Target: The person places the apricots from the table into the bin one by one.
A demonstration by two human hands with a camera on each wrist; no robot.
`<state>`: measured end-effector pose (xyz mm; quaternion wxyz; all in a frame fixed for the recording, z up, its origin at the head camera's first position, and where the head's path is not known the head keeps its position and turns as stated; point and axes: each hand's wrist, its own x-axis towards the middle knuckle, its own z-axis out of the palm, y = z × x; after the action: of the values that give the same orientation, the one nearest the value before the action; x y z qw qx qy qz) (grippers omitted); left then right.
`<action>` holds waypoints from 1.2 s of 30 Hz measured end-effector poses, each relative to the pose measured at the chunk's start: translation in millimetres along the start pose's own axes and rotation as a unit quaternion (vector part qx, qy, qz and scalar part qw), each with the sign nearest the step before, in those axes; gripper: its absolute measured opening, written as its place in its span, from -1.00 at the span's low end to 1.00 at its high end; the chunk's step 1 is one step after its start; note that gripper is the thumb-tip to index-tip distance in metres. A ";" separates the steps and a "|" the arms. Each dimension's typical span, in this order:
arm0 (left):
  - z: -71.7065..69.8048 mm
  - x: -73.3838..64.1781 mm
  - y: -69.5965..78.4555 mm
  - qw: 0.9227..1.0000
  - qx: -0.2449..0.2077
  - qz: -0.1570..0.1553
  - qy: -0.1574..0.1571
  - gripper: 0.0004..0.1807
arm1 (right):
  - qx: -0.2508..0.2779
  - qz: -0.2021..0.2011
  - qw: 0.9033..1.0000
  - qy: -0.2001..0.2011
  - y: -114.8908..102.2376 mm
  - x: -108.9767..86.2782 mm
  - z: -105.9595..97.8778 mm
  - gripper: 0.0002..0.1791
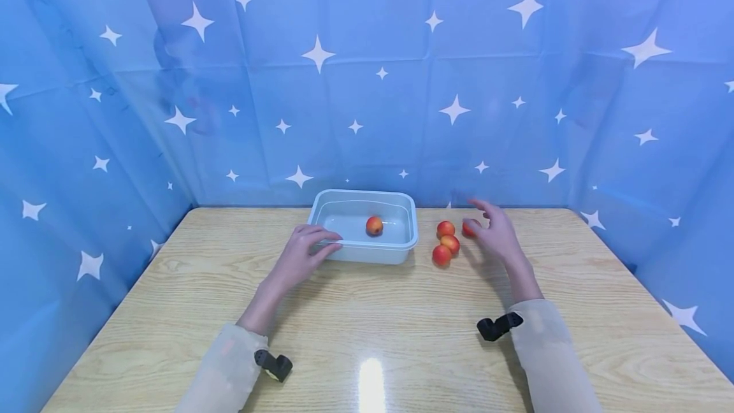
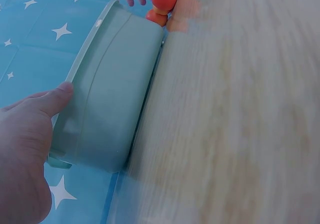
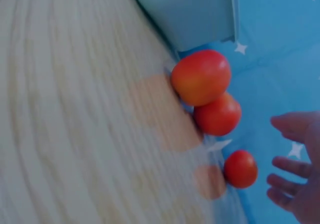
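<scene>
A pale blue-green plastic tub (image 1: pixel 367 253) stands near the back edge of the table, with one small red-yellow fruit (image 1: pixel 374 225) inside. At its front left corner my left hand (image 1: pixel 309 247) grips the rim; the left wrist view shows the thumb (image 2: pixel 62 96) along the edge, the other fingers mostly hidden. Right of the tub sit several similar round fruits (image 1: pixel 441 255), grouped close together. My right hand (image 1: pixel 497 232) hovers with spread, slightly bent fingers beside the rightmost fruit (image 3: pixel 240 169). A gap shows between those fingers and the fruit in the right wrist view.
The wooden table (image 1: pixel 344 317) ends at the back against a blue curtain (image 1: pixel 378 94) with white stars, which also hangs at both sides. A small black device is strapped on each sleeve.
</scene>
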<state>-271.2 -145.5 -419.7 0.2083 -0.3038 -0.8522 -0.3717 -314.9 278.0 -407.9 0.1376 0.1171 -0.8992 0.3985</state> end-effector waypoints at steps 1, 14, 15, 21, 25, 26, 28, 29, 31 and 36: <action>0.1 -0.2 -0.3 1.000 0.000 -0.003 -0.002 -0.84 | -0.005 0.006 1.000 -0.004 2.1 -0.2 0.2 -0.41; 0.5 -0.2 -0.4 1.000 -0.003 0.001 0.002 -0.84 | 0.002 0.030 0.999 -0.042 21.5 -3.2 4.1 -0.43; 0.4 -0.3 -0.3 1.000 -0.003 0.000 0.002 -0.84 | 0.003 0.036 0.998 -0.044 22.5 -3.7 4.4 -0.43; 0.4 -0.8 -0.7 1.000 0.001 -0.004 -0.001 -0.84 | -0.004 0.047 0.997 -0.054 26.9 -6.0 5.8 -0.45; 0.9 -0.5 -1.7 1.000 0.002 -0.006 -0.003 -0.84 | -0.003 0.052 0.997 -0.052 28.6 -7.1 5.6 -0.48; 1.1 -0.4 -1.9 1.000 0.002 -0.006 -0.003 -0.83 | -0.004 0.053 0.997 -0.052 28.4 -7.4 5.5 -0.49; 1.2 -0.4 -2.3 1.000 0.003 -0.007 -0.003 -0.83 | -0.004 0.058 0.997 -0.051 28.6 -7.8 5.3 -0.50; 1.1 -0.5 -2.5 1.000 0.003 -0.008 -0.003 -0.83 | -0.004 0.060 0.997 -0.050 28.9 -8.0 5.3 -0.51; 1.2 -0.8 -2.6 1.000 0.003 -0.012 -0.004 -0.83 | -0.006 0.063 0.997 -0.049 28.8 -8.5 5.2 -0.52; 1.4 -1.3 -1.7 1.000 -0.002 -0.018 -0.006 -0.82 | -0.006 0.072 0.996 -0.046 30.4 -9.2 4.3 -0.52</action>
<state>-271.6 -145.8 -422.3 0.1957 -0.2909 -0.8581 -0.3751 -316.7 295.7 -434.6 0.0674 0.0691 -0.9130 0.3963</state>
